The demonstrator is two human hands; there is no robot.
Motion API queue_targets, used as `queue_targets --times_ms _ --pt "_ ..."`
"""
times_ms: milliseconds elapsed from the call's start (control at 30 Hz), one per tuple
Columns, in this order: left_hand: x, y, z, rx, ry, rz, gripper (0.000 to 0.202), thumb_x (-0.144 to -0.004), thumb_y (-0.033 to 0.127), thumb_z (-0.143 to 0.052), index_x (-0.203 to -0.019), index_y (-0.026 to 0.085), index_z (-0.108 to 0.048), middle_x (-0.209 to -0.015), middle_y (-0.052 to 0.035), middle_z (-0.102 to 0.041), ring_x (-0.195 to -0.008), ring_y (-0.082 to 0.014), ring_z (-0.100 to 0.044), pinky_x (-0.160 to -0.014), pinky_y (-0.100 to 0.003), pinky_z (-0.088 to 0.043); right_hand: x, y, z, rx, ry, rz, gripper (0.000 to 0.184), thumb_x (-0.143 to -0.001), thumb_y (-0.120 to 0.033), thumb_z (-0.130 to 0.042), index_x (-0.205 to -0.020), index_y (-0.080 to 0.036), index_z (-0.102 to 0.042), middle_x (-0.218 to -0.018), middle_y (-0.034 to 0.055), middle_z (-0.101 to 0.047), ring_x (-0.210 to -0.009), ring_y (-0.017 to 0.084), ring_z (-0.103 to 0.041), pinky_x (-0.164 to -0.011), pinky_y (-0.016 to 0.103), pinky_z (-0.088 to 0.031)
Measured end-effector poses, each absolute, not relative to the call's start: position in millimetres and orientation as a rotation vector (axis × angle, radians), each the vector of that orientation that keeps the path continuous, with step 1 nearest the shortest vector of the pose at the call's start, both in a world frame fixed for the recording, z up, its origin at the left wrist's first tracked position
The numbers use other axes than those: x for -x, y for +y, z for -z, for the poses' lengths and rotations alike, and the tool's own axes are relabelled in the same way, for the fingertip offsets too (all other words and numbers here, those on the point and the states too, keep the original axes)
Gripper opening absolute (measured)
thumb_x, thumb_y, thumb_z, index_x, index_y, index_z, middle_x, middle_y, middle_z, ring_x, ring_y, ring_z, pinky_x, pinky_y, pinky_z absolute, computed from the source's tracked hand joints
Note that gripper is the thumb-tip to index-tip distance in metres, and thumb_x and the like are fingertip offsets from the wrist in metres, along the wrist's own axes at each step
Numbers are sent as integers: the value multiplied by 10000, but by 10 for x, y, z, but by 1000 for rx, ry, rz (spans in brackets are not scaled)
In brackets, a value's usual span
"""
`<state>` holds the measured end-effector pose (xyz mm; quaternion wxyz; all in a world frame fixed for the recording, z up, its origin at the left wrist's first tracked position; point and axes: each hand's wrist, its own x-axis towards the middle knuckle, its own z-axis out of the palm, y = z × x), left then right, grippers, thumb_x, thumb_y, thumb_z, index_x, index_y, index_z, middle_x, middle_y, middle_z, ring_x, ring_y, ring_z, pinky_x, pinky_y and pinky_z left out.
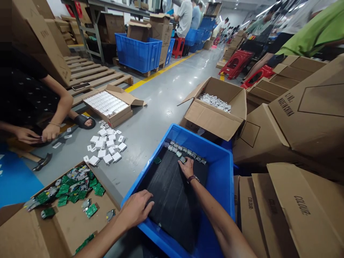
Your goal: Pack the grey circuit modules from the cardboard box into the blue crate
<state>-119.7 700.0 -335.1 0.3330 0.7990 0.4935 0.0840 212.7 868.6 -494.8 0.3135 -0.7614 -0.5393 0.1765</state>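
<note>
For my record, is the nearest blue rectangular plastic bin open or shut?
The bin is open: the right hand is inside, over its flat black sheet.

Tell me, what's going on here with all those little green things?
The right hand holds a small circuit board over a black sheet inside a blue tub, next to a row of similar pieces. The left hand rests at the tub's edge. More green boards lie jumbled in an open cardboard box. Another person handles something too small to make out.
</note>
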Motion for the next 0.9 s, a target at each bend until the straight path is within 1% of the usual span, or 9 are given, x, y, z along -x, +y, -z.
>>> queue_targets --times_ms 67,300,467,533,633,733,767,833,900 --pt "1204 7004 3370 -2091 1285 -232 285 -988 347 -468 -1135 208 -670 -1148 -93 -708 -1051 -265 -689 -886 -369 -558 -2111 8828 4951 2032 -1350 -461 551 -715 -439 -684 -1154 -117 -594 -1129 175 -571 -1119 323 -531 -1024 426 -435" --pt "1213 6994 3419 -2127 1275 -271 265 -989 338 -476 -1119 211 -668 -1112 -86 -715 -1029 -248 -693 -865 -345 -561 -2159 9037 4912 2059 -1255 -449 466 -702 -381 -668 -1081 -114 -620 -1094 194 -619 -1163 353 -519 -1056 478 -402" --pt "1194 7018 3449 -2184 1272 -356 245 -996 311 -463 -1030 205 -681 -1024 -83 -718 -953 -232 -703 -831 -332 -565 -1918 8890 4654 2079 -1250 -454 528 -680 -372 -687 -1135 -111 -627 -1211 211 -628 -1215 365 -520 -1099 510 -364" --pt "1203 7035 3427 -2217 1245 -424 274 -1012 285 -426 -977 194 -683 -970 -86 -717 -911 -217 -702 -826 -322 -560 -1662 8684 4452 2043 -1208 -487 515 -730 -382 -662 -1166 -112 -625 -1245 211 -623 -1234 347 -518 -1109 515 -360" --pt "1241 7044 3368 -2247 1181 -553 297 -1028 278 -406 -960 175 -676 -927 -93 -716 -862 -199 -694 -815 -310 -555 -1277 8097 4006 1789 -1201 -666 539 -822 -466 -643 -1248 -139 -602 -1290 183 -610 -1163 279 -579 -1018 460 -477" --pt "1278 7040 3324 -2242 1087 -700 261 -1026 294 -445 -993 161 -667 -927 -95 -721 -848 -194 -692 -812 -313 -558 -1126 7260 3351 1433 -1277 -944 512 -889 -504 -654 -1303 -213 -576 -1183 92 -673 -1078 207 -648 -941 378 -536" --pt "1290 7034 3312 -2236 1069 -739 242 -1021 298 -464 -1007 162 -664 -938 -93 -723 -862 -193 -693 -824 -315 -559 -1142 6955 3114 1382 -1292 -1011 461 -899 -495 -661 -1271 -230 -597 -1125 68 -693 -1036 195 -667 -930 367 -542" --pt "1320 7009 3282 -2231 1068 -766 209 -1010 304 -500 -1042 170 -658 -975 -86 -729 -910 -192 -697 -861 -321 -560 -1242 6333 2710 1375 -1344 -1121 300 -909 -464 -675 -1108 -240 -677 -1037 51 -713 -938 185 -688 -889 356 -559" --pt "1359 6961 3235 -2240 1096 -744 191 -1001 306 -528 -1066 181 -656 -1013 -78 -734 -948 -193 -698 -893 -329 -561 -1393 5720 2525 1423 -1387 -1235 206 -932 -437 -651 -950 -238 -703 -917 47 -724 -854 187 -693 -834 348 -566"
